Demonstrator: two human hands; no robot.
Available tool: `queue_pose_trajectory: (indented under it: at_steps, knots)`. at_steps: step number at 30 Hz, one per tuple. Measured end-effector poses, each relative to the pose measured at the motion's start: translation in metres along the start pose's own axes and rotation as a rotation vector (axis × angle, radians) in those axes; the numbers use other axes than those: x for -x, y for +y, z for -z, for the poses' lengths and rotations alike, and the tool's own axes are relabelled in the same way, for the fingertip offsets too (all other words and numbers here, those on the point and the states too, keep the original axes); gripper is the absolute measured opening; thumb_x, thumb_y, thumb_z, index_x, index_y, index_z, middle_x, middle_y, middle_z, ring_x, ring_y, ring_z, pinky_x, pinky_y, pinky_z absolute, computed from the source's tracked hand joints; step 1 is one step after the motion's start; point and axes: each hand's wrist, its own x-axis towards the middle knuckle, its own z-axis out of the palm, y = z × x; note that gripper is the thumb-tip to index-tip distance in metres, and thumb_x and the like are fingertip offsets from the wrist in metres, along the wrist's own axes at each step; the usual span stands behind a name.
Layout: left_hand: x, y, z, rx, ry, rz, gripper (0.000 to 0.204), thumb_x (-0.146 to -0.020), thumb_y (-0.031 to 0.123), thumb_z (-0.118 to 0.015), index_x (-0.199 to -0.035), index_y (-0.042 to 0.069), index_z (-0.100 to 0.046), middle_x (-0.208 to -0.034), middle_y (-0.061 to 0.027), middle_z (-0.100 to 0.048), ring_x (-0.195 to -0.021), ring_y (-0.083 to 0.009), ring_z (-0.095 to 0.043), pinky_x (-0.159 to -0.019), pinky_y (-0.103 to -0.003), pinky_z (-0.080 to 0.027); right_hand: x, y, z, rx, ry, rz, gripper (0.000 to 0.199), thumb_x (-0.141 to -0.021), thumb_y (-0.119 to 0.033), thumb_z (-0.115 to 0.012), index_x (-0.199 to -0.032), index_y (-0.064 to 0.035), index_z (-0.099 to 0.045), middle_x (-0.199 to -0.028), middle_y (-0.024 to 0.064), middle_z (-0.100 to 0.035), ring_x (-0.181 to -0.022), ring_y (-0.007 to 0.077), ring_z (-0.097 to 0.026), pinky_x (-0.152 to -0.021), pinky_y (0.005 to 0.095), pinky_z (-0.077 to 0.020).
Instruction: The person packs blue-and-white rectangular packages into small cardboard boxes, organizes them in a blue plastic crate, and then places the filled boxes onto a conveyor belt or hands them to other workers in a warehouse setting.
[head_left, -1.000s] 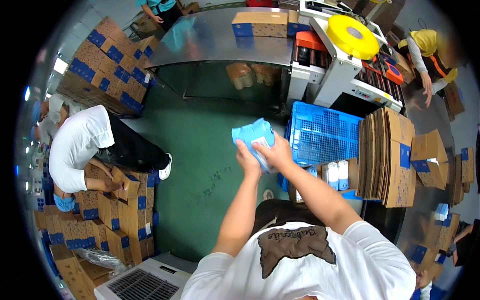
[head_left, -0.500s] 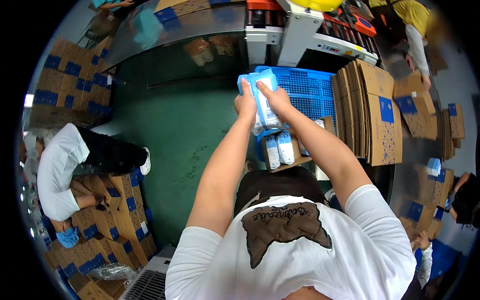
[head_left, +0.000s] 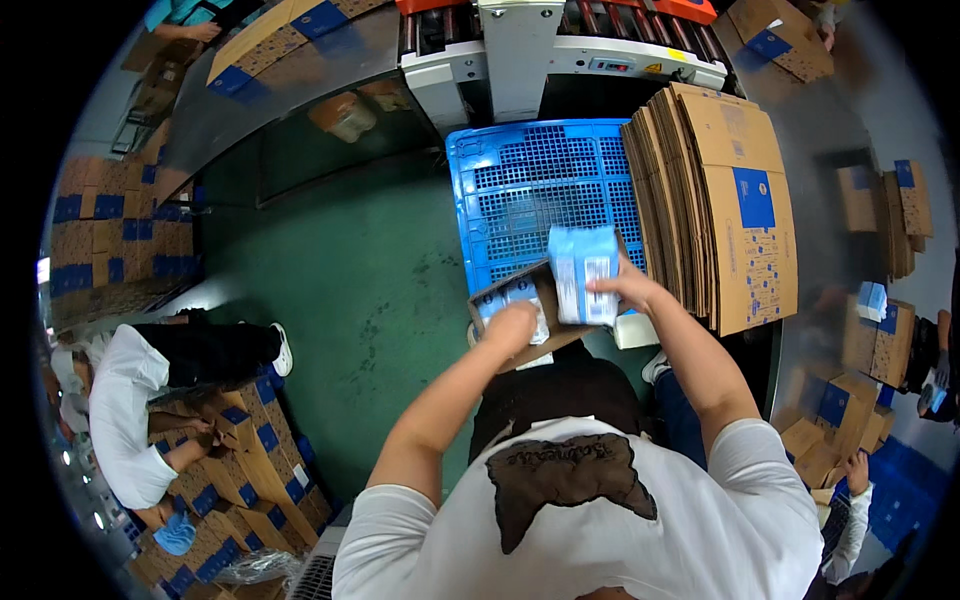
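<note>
An open brown carton [head_left: 492, 298] sits in front of me on a blue plastic pallet [head_left: 530, 190]. My right hand [head_left: 625, 292] grips a light blue packet [head_left: 583, 268] held upright over the carton's right side. My left hand [head_left: 510, 328] reaches into the carton and rests on the blue and white packets [head_left: 520, 296] packed inside; I cannot tell whether it grips one.
A tall stack of flattened brown cartons [head_left: 720, 200] stands on the pallet to the right. A conveyor machine [head_left: 540, 40] runs along the top. At lower left a person in white [head_left: 130, 400] bends over piles of cartons [head_left: 240, 460]. More cartons [head_left: 870, 330] lie at right.
Both hands came down from holding the blue packet up high. The right hand now holds it at the carton, and the left hand has let go and gone into the carton.
</note>
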Motion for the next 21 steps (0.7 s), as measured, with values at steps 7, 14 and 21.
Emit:
queue_pose_trajectory:
  at_steps: [7,14,21]
  knots:
    - [-0.044,-0.004,-0.042,-0.591,-0.567,0.093,0.071,-0.077,0.048,-0.055,-0.136,0.016,-0.032,-0.142,-0.007,-0.028,-0.133,-0.0267,-0.019,-0.104,-0.056,-0.004,-0.054,0.048,-0.004,0.541,-0.013,-0.135,0.091,-0.058,-0.031,-0.08,-0.128,0.0007,-0.033,-0.121,0.0183,-0.049,-0.112,0.0275,-0.048,-0.092,0.0337,-0.0398]
    - [-0.014,-0.024,-0.036,-0.523,-0.353,-0.033,0.053,-0.075,0.039,-0.062,-0.123,0.02,-0.048,-0.13,-0.0005,-0.042,-0.13,-0.0237,-0.024,-0.101,-0.055,-0.023,-0.052,0.106,-0.079,1.166,0.675,-0.056,0.066,-0.071,-0.039,-0.068,-0.117,-0.0019,-0.04,-0.106,0.0202,-0.05,-0.093,0.0355,-0.056,-0.078,0.044,-0.0461]
    - [-0.019,-0.02,-0.06,-0.274,0.026,-0.159,0.051,-0.071,0.016,-0.061,-0.119,0.003,-0.048,-0.129,-0.0187,-0.038,-0.123,-0.0326,-0.035,-0.1,-0.042,-0.032,-0.081,0.086,-0.011,0.909,0.622,0.096,0.029,-0.075,-0.022,-0.062,-0.099,-0.0045,-0.059,-0.086,0.0181,-0.063,-0.084,0.0336,-0.06,-0.072,0.0404,-0.048]
